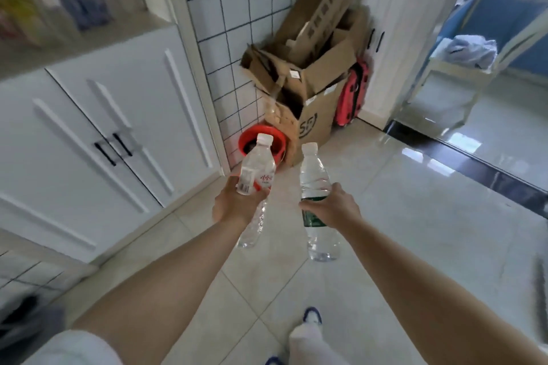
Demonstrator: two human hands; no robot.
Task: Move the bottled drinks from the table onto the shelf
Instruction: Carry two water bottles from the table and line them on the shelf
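Observation:
My left hand (234,204) grips a clear water bottle with a red-and-white label (257,170) around its middle, white cap pointing up and away. A second clear bottle with a green label (315,187) is held at its label band by my right hand (333,206), also cap up. Both bottles hang in the air over the tiled floor, side by side and a short gap apart. The shelf (74,38) with blurred packaged goods runs along the upper left, above white cabinet doors. No table shows in the head view.
White double cabinet doors (112,133) with black handles fill the left. A pile of cardboard boxes (311,74), a red bucket (262,144) and a red case (353,95) crowd the tiled corner ahead. A dark threshold (474,166) crosses the right. My shoe (311,315) is below.

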